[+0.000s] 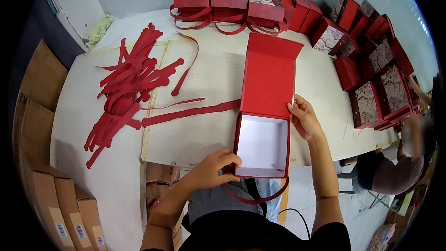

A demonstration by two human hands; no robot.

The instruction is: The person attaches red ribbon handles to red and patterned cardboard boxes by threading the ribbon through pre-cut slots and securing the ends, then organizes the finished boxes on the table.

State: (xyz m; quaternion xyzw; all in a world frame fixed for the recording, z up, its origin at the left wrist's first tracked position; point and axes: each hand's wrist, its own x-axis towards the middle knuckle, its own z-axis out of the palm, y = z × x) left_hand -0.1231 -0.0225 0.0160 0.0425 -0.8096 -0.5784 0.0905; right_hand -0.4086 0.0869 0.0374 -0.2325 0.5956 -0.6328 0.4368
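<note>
A red gift box point(263, 146) with a white inside sits at the table's near edge. Its red lid point(269, 81) is swung back, away from me. My left hand point(218, 167) is closed on the box's near left corner, thumb below and fingers at the side wall. With closed fingers, my right hand point(304, 117) grips the right edge by the lid's hinge. A red ribbon handle point(260, 201) loops down from the box's near side over my lap. Another flat red ribbon point(190, 112) runs leftward from the box's left side.
A tangled heap of red ribbons point(125, 88) lies on the left of the table point(209, 144). Finished-looking red boxes with ribbon handles point(230, 1) line the back. More patterned boxes point(376, 83) are stacked at the right, near a seated person. Cardboard cartons point(51, 204) stand at the left.
</note>
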